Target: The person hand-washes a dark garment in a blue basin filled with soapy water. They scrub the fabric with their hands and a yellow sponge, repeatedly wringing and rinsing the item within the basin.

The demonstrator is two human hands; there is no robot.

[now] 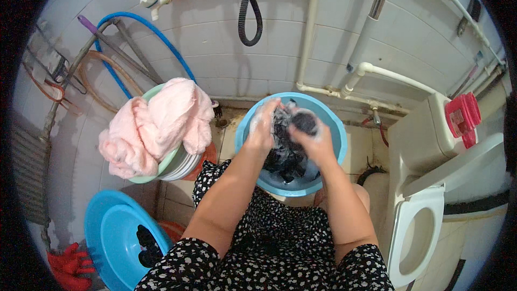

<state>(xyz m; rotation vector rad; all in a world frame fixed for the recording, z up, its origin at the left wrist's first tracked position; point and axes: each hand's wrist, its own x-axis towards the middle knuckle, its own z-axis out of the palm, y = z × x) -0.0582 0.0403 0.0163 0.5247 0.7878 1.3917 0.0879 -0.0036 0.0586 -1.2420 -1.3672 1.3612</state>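
Note:
A light blue basin (333,129) sits on the tiled floor in front of my knees. Inside it lies a dark, wet, soapy garment (285,156). My left hand (264,124) grips one bunch of that garment at the basin's left side. My right hand (315,137) grips another bunch close beside it, both hands covered in suds and pressed toward each other over the water.
To the left, a pale green basin (175,164) holds a heap of pink cloth (153,126). A blue basin (113,237) with a dark item stands at lower left, red gloves (67,267) beside it. A white toilet (417,231) stands at right. Pipes and hoses run along the tiled wall.

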